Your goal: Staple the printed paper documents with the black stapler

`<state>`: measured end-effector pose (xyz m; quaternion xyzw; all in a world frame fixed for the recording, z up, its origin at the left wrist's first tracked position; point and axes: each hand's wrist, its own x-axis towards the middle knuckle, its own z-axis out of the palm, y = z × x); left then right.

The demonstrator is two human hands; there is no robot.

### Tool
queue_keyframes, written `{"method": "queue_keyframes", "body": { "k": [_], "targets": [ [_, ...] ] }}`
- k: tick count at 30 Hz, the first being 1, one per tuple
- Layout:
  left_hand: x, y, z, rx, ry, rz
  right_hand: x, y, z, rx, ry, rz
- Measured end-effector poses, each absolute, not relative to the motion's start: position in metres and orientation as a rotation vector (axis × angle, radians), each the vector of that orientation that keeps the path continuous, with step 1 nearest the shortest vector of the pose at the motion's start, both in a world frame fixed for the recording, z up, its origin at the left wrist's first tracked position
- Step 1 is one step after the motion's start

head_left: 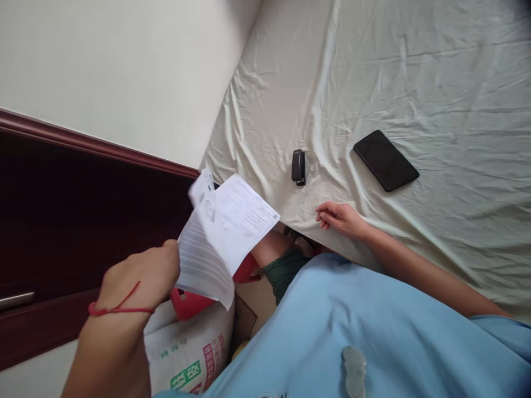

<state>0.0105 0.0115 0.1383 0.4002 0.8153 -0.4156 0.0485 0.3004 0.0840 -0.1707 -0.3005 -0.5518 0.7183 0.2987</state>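
Observation:
My left hand [141, 276], with a red cord round its wrist, is closed on printed paper sheets [244, 215] at the left of the view. The sheets fan apart and one edge curls up, slightly blurred. How the fingertips grip them is hidden behind the back of the hand. Over the near edge of the pale sheet, my right hand [340, 219] has loosely bent fingers slightly apart and nothing in them. A black stapler [298, 167] stands on the cloth, a little up and left of that hand. Farther right lies a black tablet [386, 161], screen up.
A wrinkled pale bedsheet [456, 110] covers the large surface ahead. To the left is dark red-brown furniture [83, 221] with a metal handle [16, 300]. Below the papers are a white printed sack [186, 342] and a red plastic thing [191, 304].

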Motion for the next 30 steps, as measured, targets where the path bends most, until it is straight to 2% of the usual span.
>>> {"method": "queue_keyframes", "body": {
  "k": [4,8,12,15,18,23,28,30],
  "targets": [
    [0.016,0.008,0.146,0.944,2.502,-1.430,0.300,0.085,-0.171,-0.780,-1.384,1.938],
    [0.008,-0.011,0.154,1.118,2.560,-1.365,0.303,0.086,-0.166,-0.717,-1.204,2.061],
    [0.008,-0.036,0.151,1.549,2.651,-0.765,0.308,0.088,-0.159,-0.658,-1.068,2.214],
    [0.022,-0.048,0.140,1.803,2.550,-0.284,0.312,0.088,-0.157,-0.616,-1.061,2.317],
    [0.040,-0.053,0.126,1.824,2.412,-0.043,0.315,0.085,-0.158,-0.566,-1.160,2.366],
    [0.059,-0.055,0.102,1.494,2.314,0.208,0.314,0.082,-0.161,-0.290,-1.194,2.416],
    [0.064,-0.051,0.074,0.805,2.313,0.797,0.320,0.089,-0.164,-0.351,-0.809,2.405],
    [0.069,-0.048,0.062,0.678,2.273,0.824,0.324,0.092,-0.162,-0.298,-0.703,2.412]
  ]
}}
